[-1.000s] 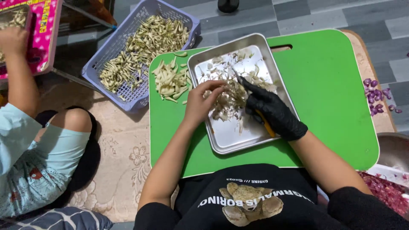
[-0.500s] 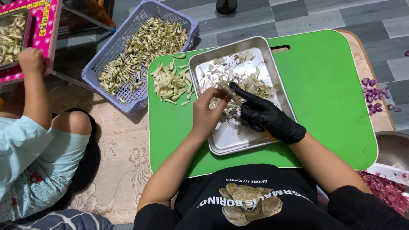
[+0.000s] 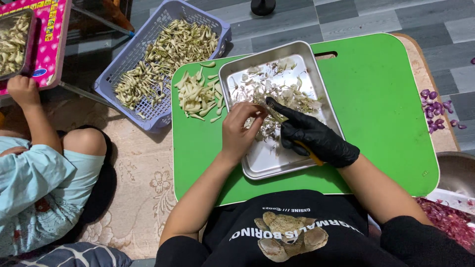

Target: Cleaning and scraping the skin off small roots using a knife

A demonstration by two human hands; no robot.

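Peeling work over a steel tray on a green board.

The bare left hand (image 3: pixel 240 131) pinches a small pale piece at its fingertips above the steel tray (image 3: pixel 257 168); what the piece is cannot be told. The black-gloved right hand (image 3: pixel 311 136) is closed round a yellow-handled knife (image 3: pixel 309 152), forefinger stretched along the blade toward the left fingertips. Papery peelings (image 3: pixel 282 91) litter the tray. Peeled pale pieces (image 3: pixel 198 94) lie heaped on the green board (image 3: pixel 386 109), just left of the tray. A lilac basket (image 3: pixel 148 111) of unpeeled stock stands beside the board. Another person's hand (image 3: pixel 21 89) rests at a pink tray (image 3: pixel 57 44).
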